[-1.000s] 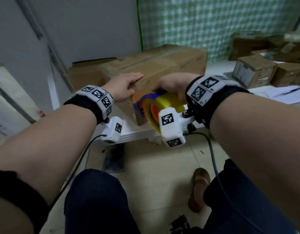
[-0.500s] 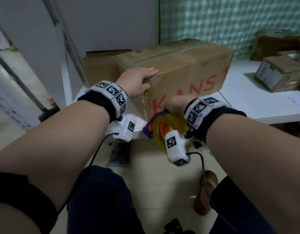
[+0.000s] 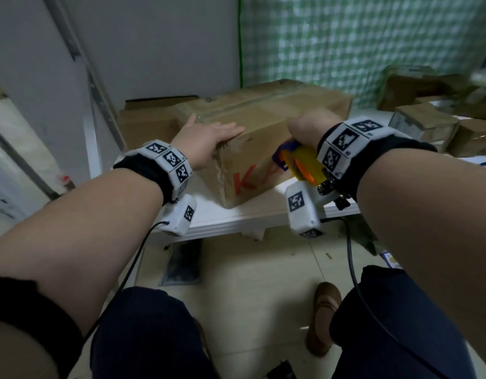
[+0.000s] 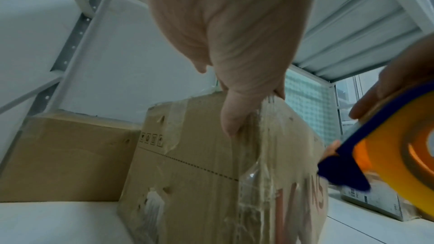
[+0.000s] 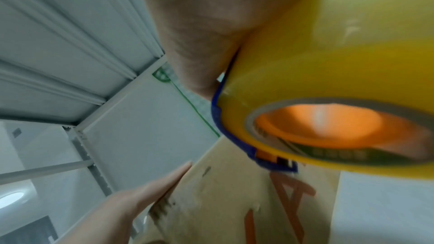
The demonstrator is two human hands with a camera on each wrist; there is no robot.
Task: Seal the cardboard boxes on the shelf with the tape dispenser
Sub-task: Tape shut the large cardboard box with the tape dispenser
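Cardboard box [image 3: 263, 127] printed with red letters, standing on the white shelf [image 3: 236, 214], its long axis running away from the viewer toward the right rear; a taped seam follows that axis along the top; crinkled tape already covers the near vertical corner, as the left wrist view shows. Left hand [image 3: 206, 140], fingers straight, lies flat on the near left top corner, steadying the box. Right hand [image 3: 304, 129], further right, is curled round the tape dispenser [image 3: 299, 162], a yellow roll in a blue frame, held just before the lettered front face; contact cannot be told. Judgement: the dispenser lies right of the bracing hand, so any next strip starts from that side.
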